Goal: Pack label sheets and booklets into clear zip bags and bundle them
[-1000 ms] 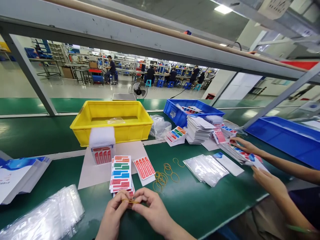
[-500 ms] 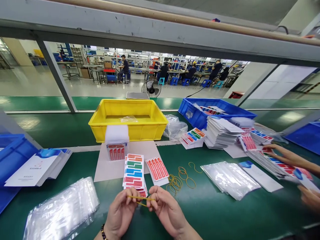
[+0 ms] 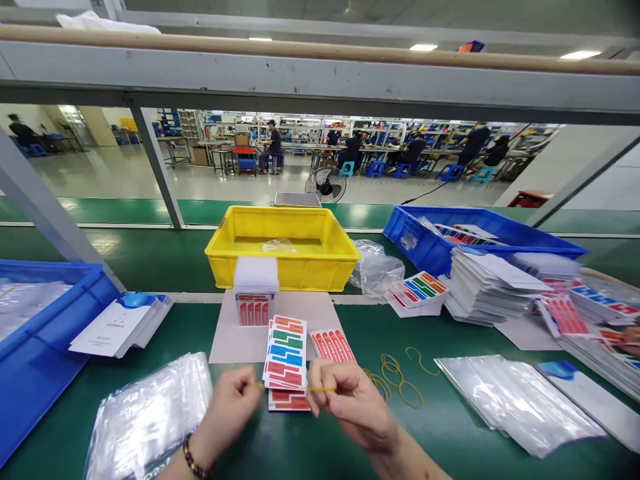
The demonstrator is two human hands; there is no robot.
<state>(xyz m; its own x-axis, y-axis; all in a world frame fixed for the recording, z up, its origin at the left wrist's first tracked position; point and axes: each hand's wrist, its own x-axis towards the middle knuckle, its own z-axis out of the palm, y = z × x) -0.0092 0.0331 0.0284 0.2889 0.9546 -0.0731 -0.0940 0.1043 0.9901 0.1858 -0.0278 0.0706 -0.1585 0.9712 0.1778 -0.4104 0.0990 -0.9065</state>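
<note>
My left hand (image 3: 233,407), with a dark beaded bracelet at the wrist, is closed and slightly blurred; a bit of yellow shows at its fingertips. My right hand (image 3: 353,403) pinches a yellow rubber band (image 3: 321,389). The band's stretch between the two hands is too faint to make out. Between and just beyond my hands lies a stack of colourful printed label cards (image 3: 286,350). Right of it, partly behind my right fingers, is a pile of red-striped cards (image 3: 334,343). Several loose rubber bands (image 3: 393,368) lie on the green table right of my hand.
A yellow bin (image 3: 283,267) stands behind a bagged card stack (image 3: 256,293). Clear plastic bags (image 3: 153,407) and white booklets (image 3: 117,323) lie left, beside a blue bin (image 3: 45,373). On the right are more bags (image 3: 515,400), paper stacks (image 3: 493,287), another blue bin (image 3: 420,243) and a co-worker's hand (image 3: 629,340).
My hands have moved apart, pulling the rubber band wider. The view has swung left, so the table's things sit further right. The co-worker's hands are now mostly out of frame.
</note>
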